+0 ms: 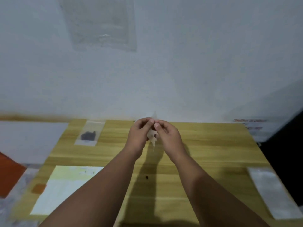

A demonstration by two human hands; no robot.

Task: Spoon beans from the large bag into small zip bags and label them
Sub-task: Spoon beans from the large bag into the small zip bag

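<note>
Both hands are raised together over the far middle of the wooden table (205,145). My left hand (139,133) and my right hand (167,135) pinch a small pale scrap, a label or small bag piece (152,138), between their fingertips; the blur hides what it is. A small zip bag with dark beans (89,134) lies flat at the table's far left. One loose dark bean (146,177) sits on the table between my forearms. The large bag and the spoon are not in view.
A white and pale-yellow sheet (65,185) lies at the near left. A clear plastic bag (272,192) lies along the right edge. A clear plastic sheet (101,25) hangs on the wall. A grey surface (27,140) and a red object (8,174) sit left of the table.
</note>
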